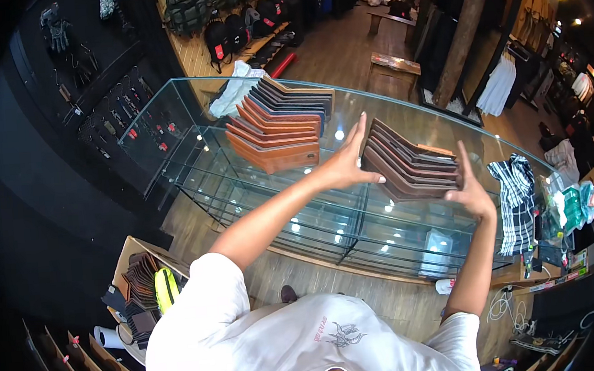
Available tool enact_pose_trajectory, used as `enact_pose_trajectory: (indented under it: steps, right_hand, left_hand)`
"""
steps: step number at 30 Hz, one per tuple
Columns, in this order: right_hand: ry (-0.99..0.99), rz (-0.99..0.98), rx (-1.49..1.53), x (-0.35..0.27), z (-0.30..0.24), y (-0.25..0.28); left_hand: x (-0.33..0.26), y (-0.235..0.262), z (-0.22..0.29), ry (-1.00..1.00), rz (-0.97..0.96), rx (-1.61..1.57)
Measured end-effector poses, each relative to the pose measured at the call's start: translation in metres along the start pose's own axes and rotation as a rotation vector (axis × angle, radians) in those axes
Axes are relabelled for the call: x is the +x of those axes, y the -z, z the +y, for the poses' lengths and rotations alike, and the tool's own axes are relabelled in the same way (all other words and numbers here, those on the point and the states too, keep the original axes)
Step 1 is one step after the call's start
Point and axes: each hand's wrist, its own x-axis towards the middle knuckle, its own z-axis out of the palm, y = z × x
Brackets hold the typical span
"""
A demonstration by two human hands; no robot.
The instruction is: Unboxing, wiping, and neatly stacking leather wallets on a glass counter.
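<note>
A row of dark brown wallets stands overlapped on the top of a glass display counter. My left hand is flat with its fingers spread, at the left end of that row, the thumb tip near the closest wallet. My right hand is also flat and held upright at the row's right end. Neither hand holds anything. Further left on the glass stands a second row of tan wallets, running back into dark blue wallets.
A white cloth lies at the counter's far left, a black-and-white plaid cloth at its right end. A cardboard box of wallets with a yellow-green item sits low at left. Backpacks and hanging clothes line the shop.
</note>
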Motion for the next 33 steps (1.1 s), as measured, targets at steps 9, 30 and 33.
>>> enact_pose_trajectory:
  steps: [9, 30, 33]
  right_hand:
    - [0.490, 0.046, -0.589, 0.110, -0.118, -0.123]
    - [0.208, -0.136, -0.999, 0.289, -0.105, -0.261]
    - [0.237, -0.096, -1.056, 0.286, -0.108, -0.268]
  left_hand:
    - [-0.049, 0.143, 0.034, -0.197, 0.368, 0.408]
    - [-0.040, 0.168, -0.030, 0.208, 0.075, 0.739]
    - [-0.042, 0.165, -0.032, 0.181, 0.155, 0.768]
